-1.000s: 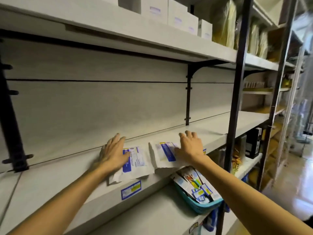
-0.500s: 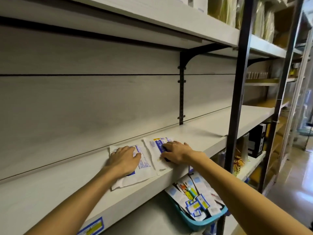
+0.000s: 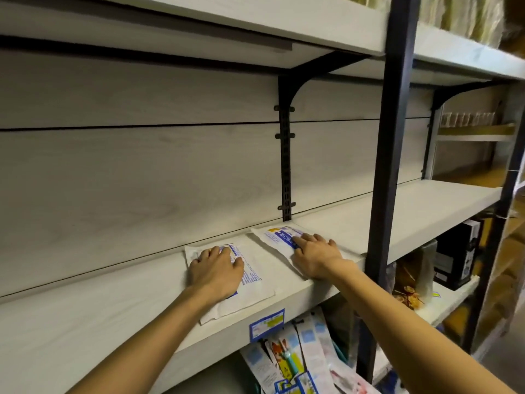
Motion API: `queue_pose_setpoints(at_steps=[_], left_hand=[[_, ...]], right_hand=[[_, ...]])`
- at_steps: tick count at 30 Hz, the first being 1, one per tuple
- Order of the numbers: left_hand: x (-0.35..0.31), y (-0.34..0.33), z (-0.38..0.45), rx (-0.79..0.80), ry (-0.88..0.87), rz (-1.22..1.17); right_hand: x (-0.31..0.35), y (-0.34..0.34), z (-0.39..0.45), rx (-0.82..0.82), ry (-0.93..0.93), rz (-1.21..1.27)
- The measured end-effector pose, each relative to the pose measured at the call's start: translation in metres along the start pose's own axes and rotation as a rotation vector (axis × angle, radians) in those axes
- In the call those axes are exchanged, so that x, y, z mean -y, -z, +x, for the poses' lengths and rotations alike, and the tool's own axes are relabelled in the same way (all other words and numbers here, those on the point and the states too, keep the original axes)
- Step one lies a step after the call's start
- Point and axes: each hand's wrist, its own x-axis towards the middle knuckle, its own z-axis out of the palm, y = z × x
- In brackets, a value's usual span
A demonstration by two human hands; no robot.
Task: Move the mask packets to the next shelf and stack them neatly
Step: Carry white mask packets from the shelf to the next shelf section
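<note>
Your left hand point(image 3: 216, 273) lies flat and unclenched on one packet point(image 3: 250, 282), and your right hand point(image 3: 315, 258) presses flat on the other point(image 3: 279, 237); neither grips. Both packets lie on the shelf point(image 3: 85, 331), side by side and not yet stacked, long axes running away from you toward the back wall point(image 3: 142, 172). The right packet sits just right of your left hand. Nothing stands between them; the post point(image 3: 389, 166) is right of your right hand.

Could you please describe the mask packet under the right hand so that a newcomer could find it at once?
On the long pale shelf, look just below the black slotted upright on the back wall. The right packet lies there under the right hand. Unlike its neighbour, it shows a yellow patch at its far corner.
</note>
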Motion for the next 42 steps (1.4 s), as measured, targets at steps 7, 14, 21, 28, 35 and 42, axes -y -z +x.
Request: queue_pose_setpoints(at_steps=[7, 14, 21, 28, 35, 42], left_hand=[[-0.016, -0.01, 0.011, -0.052, 0.062, -0.199], [0.003, 0.019, -0.003, -0.152, 0.176, -0.648], [0.064, 0.045, -0.08, -0.112, 0.074, -0.081], [0.162, 0.081, -0.182, -0.142, 0.113, 0.243], [0.259, 0.13, -0.329, -0.166, 0.19, 0.394], [0.348, 0.169, -0.491, -0.165, 0.278, 0.526]], right_hand=[[-0.023, 0.005, 0.01, 0.003, 0.032, 0.034], [0.001, 0.011, 0.005, -0.248, 0.09, 0.146], [0.103, 0.002, -0.03, -0.194, 0.33, 0.208], [0.23, -0.034, -0.112, -0.111, 0.504, 0.148], [0.333, -0.052, -0.221, -0.019, 0.599, 0.208], [0.461, -0.072, -0.341, 0.014, 0.877, 0.232]])
